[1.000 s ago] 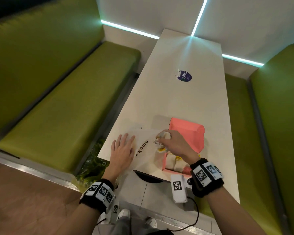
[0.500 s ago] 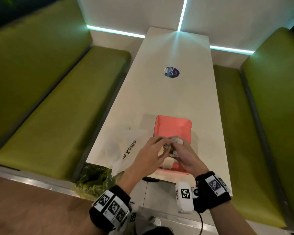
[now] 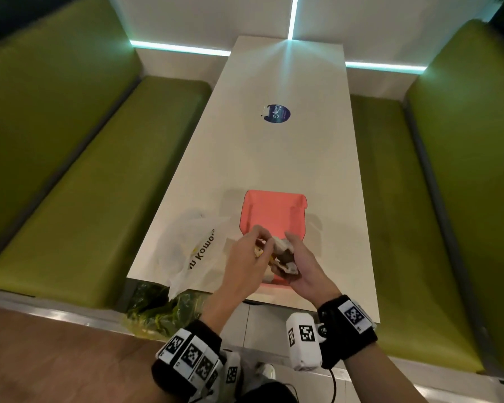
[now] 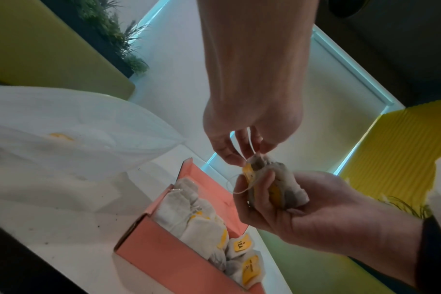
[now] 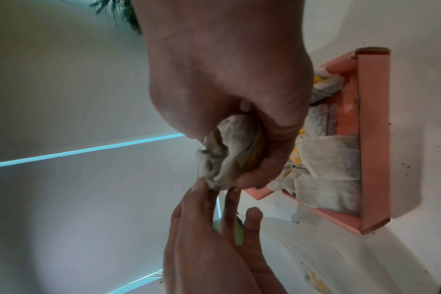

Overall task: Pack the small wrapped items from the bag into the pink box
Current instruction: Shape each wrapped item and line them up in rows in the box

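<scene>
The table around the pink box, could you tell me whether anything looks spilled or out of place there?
Yes: dark specks, possibly loose tea, lie scattered on the white table beside the pink box.

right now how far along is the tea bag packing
Done: several tea bags already lie in the open pink box. In hand: the right hand grips a small bunch of tea bags above the box, while the left hand pinches its top. Left: that bunch still needs placing; whether the white bag holds more cannot be told.
</scene>
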